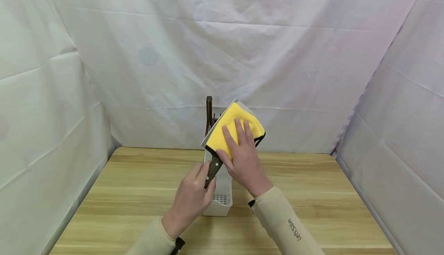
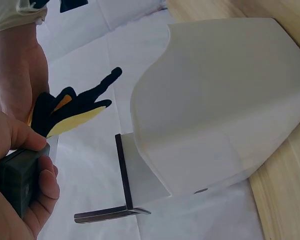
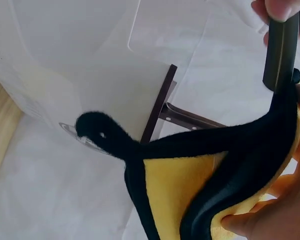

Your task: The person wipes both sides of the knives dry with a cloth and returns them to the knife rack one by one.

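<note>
Cleaver (image 1: 213, 173) in both hands, yellow cloth (image 1: 230, 116) laid over its blade (image 1: 244, 105).
From my station I see the left hand (image 1: 190, 195) with its grip wrapped round the dark handle; the right hand (image 1: 245, 166) has its grip spread, pressing the cloth (black-edged, blade corner peeking out). The cleaver tilts, raised off the worktop (image 1: 295, 205), overlapping the white container (image 1: 216, 210) in the head view.

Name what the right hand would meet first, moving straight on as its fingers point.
The right hand touches the yellow cloth, so that comes first; beyond it, probably the white curtain, though depth is unclear.
</note>
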Available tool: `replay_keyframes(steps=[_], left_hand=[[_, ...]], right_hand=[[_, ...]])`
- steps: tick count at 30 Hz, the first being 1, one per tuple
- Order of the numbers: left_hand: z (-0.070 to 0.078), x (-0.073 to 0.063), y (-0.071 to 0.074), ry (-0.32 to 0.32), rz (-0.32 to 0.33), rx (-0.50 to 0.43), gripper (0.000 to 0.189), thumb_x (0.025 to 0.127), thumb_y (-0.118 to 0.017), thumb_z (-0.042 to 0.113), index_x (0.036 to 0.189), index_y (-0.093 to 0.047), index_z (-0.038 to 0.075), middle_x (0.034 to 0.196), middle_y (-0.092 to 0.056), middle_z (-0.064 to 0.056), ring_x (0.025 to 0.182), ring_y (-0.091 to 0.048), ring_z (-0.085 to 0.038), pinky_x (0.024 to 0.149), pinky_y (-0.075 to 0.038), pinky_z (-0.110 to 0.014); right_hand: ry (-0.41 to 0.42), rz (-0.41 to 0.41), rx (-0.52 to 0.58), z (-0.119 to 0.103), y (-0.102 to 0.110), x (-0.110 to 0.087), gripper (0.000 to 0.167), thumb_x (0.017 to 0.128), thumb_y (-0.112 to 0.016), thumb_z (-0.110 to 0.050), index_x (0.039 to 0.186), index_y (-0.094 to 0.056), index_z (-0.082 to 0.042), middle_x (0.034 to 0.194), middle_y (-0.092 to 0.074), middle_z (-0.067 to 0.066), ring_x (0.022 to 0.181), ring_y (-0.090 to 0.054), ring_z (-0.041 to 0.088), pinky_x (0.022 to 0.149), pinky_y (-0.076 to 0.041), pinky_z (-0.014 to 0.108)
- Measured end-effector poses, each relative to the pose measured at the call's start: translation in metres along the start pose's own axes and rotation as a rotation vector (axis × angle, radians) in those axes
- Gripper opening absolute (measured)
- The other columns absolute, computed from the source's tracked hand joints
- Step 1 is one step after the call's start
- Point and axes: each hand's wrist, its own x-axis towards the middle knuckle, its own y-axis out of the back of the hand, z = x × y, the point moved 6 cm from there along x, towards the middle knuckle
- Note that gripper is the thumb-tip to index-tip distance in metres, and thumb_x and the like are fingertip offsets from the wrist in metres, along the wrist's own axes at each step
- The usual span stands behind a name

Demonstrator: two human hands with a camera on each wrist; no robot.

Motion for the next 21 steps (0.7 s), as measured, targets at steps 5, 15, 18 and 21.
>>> replay_keyframes(steps=[5, 15, 18, 21], left_hand=[[0.002, -0.002, -0.001, -0.015, 0.013, -0.011, 0.038, 0.080, -0.076, -0.004, 0.116, -0.065, -0.012, 0.087, -0.059, -0.010, 0.064, -0.052, -0.011, 0.053, -0.047, -0.018], [0.003, -0.005, -0.003, -0.001, 0.011, -0.051, 0.038, 0.081, -0.076, -0.002, 0.116, -0.065, -0.010, 0.089, -0.062, -0.010, 0.066, -0.056, -0.012, 0.055, -0.050, -0.019], [0.002, -0.005, -0.002, 0.019, 0.019, -0.085, 0.035, 0.082, -0.074, -0.003, 0.115, -0.065, -0.010, 0.089, -0.062, -0.011, 0.065, -0.052, -0.010, 0.053, -0.044, -0.014], [-0.001, -0.003, -0.001, 0.037, 0.027, -0.124, 0.032, 0.083, -0.072, -0.005, 0.115, -0.066, -0.010, 0.089, -0.063, -0.012, 0.063, -0.049, -0.007, 0.050, -0.039, -0.011]], right_hand=[[-0.017, 0.019, 0.015, 0.013, 0.001, 0.005, 0.064, 0.110, -0.040, -0.049, 0.146, -0.054, 0.003, 0.153, -0.036, 0.039, 0.143, -0.029, 0.062, 0.114, -0.033, 0.068], [-0.112, -0.034, 0.036, 0.031, 0.006, 0.009, 0.061, 0.099, -0.069, -0.029, 0.150, -0.050, -0.001, 0.158, -0.033, 0.035, 0.149, -0.022, 0.056, 0.119, -0.027, 0.064], [-0.079, -0.025, 0.053, 0.026, 0.004, 0.006, 0.059, 0.104, -0.062, -0.035, 0.150, -0.051, 0.000, 0.158, -0.033, 0.035, 0.149, -0.022, 0.057, 0.118, -0.027, 0.066], [-0.045, -0.019, 0.066, 0.019, 0.001, 0.002, 0.060, 0.108, -0.050, -0.045, 0.148, -0.052, 0.000, 0.158, -0.033, 0.035, 0.149, -0.023, 0.058, 0.117, -0.029, 0.067]])
